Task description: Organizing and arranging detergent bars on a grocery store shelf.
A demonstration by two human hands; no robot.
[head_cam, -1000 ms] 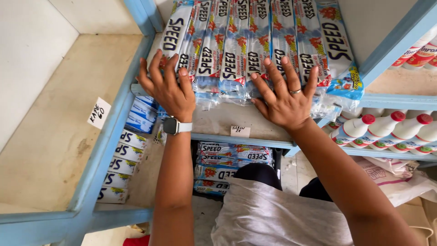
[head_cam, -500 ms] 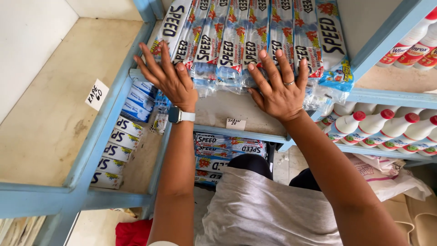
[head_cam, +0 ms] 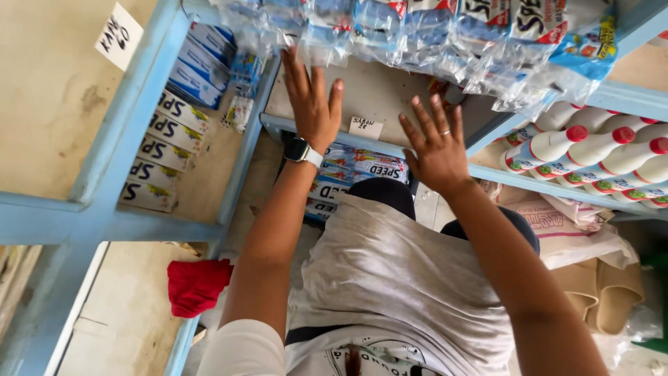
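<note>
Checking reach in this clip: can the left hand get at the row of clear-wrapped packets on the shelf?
Probably yes. The left hand is open, fingertips right at the lower edge of the packets, with nothing between them.

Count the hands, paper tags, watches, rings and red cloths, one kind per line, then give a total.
Hands: 2, left hand and right hand
Paper tags: 2
Watch: 1
Ring: 1
Red cloth: 1
Total: 7

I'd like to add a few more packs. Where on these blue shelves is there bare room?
The shelf board is bare between the hanging packets and its front edge, around the left hand and right hand. The left compartment is mostly bare. Crowded: the stacked boxes and white bottles.
</note>
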